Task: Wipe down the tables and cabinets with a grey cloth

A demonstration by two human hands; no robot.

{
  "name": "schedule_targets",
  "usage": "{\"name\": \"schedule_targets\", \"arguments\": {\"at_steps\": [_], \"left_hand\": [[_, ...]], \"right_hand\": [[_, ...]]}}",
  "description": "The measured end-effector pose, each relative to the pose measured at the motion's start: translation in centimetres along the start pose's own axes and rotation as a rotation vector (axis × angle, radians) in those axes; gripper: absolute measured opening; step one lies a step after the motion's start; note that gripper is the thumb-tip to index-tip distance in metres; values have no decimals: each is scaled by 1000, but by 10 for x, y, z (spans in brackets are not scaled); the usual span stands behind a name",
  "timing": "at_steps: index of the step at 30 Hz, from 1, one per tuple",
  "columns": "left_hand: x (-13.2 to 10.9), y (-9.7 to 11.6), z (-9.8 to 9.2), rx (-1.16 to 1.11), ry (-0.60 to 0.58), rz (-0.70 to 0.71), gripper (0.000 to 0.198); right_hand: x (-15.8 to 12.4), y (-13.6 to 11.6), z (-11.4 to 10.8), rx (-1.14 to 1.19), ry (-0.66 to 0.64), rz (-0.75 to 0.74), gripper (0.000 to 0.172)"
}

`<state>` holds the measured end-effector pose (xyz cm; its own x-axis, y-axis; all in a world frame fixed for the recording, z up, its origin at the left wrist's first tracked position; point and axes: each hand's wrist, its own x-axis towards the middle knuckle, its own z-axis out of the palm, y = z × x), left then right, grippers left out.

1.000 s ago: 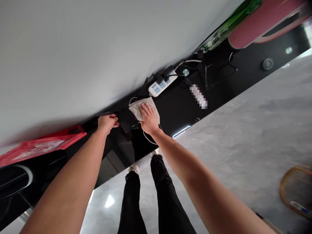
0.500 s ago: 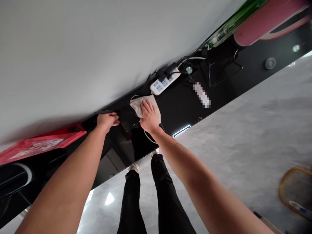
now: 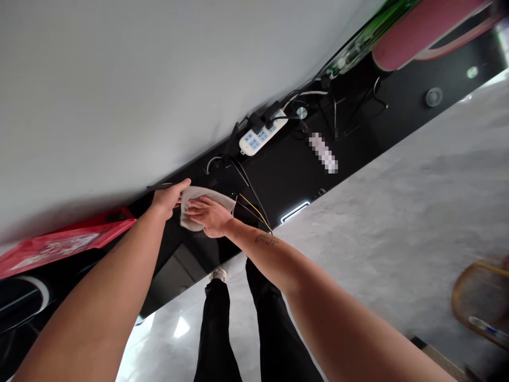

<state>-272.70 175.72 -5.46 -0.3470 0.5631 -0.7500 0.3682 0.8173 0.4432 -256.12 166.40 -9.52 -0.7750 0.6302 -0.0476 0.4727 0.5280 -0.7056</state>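
On the black glossy cabinet top (image 3: 274, 180), my right hand (image 3: 209, 215) lies over a light grey-beige cloth (image 3: 193, 193), fingers pressed onto it. The cloth covers part of a flat black router (image 3: 222, 178) with small green lights. My left hand (image 3: 167, 200) is closed at the router's left end, beside a thin dark strip (image 3: 157, 187) that looks like an antenna; its fingertips are partly hidden by the cloth. Black cables and a thin yellow cable (image 3: 254, 206) run out to the router's right.
Along the wall lies a white power strip (image 3: 250, 143) with black plugs. Farther right stand a pink jug (image 3: 417, 37) and a green bottle (image 3: 369, 40). A red bag (image 3: 75, 233) leans at the left. Below is the grey floor (image 3: 377, 223).
My right hand has slid left with the cloth, closer to my left hand. The router's right part and the yellow cable now show. My left hand stays at the router's left end.
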Motion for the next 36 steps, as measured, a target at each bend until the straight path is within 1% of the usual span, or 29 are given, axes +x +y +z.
{"name": "schedule_targets", "arguments": {"at_steps": [2,3,4,5,7,9,10,11,12,13,15,17,18,20,21,22,23,24,26,27,29,31,33,36], "left_hand": [[2,0,-1,9,-28,-24,31],[2,-1,-1,24,-36,-24,28],[2,-2,-2,39,-43,-18,26],[2,-3,-2,42,-48,-13,23],[2,-6,-2,17,-44,1,21],[2,-8,-1,-2,-35,16,22],[3,-8,-1,-8,-29,22,23],[4,-8,-1,-12,-24,25,25],[5,-8,0,-14,-18,24,28],[6,-7,0,-14,-12,18,29],[8,-6,1,-14,-5,7,28],[9,-5,3,-16,-3,6,25],[10,-6,4,-18,2,13,25],[11,-6,6,-11,13,41,25],[11,-6,6,-2,17,55,25],[11,-6,7,9,17,65,24],[11,-6,6,19,11,71,24],[11,-5,6,28,1,72,23],[11,-5,4,37,-20,68,23],[12,-5,3,40,-24,68,23],[13,-7,2,39,-16,72,24],[15,-9,2,15,4,70,26],[16,-11,4,-10,17,70,25],[17,-10,7,5,14,81,20]], "right_hand": [[-7,-4,-5,26,-75,-114,44],[-14,-9,-8,59,-80,-141,42],[-23,-15,-11,105,-54,-145,43],[-34,-22,-15,159,2,-126,45],[-62,-34,-30,276,187,-13,50],[-90,-34,-49,349,413,174,55],[-101,-27,-58,347,511,271,56],[-109,-18,-65,316,582,357,58],[-112,-6,-69,264,621,426,59],[-111,7,-68,204,628,475,61],[-100,26,-55,115,573,529,66],[-78,30,-28,89,479,529,73],[-66,25,-12,92,422,491,74],[-42,6,15,109,304,359,72],[-32,-3,24,118,252,283,69],[-26,-10,28,126,209,214,67],[-24,-12,28,133,176,158,66],[-26,-10,23,136,157,118,66],[-45,9,4,128,160,78,67],[-59,23,-7,116,183,84,68],[-87,51,-25,89,252,141,69],[-100,64,-31,76,304,203,68],[-92,57,-21,81,302,212,67],[-53,25,4,108,237,141,62]]}}
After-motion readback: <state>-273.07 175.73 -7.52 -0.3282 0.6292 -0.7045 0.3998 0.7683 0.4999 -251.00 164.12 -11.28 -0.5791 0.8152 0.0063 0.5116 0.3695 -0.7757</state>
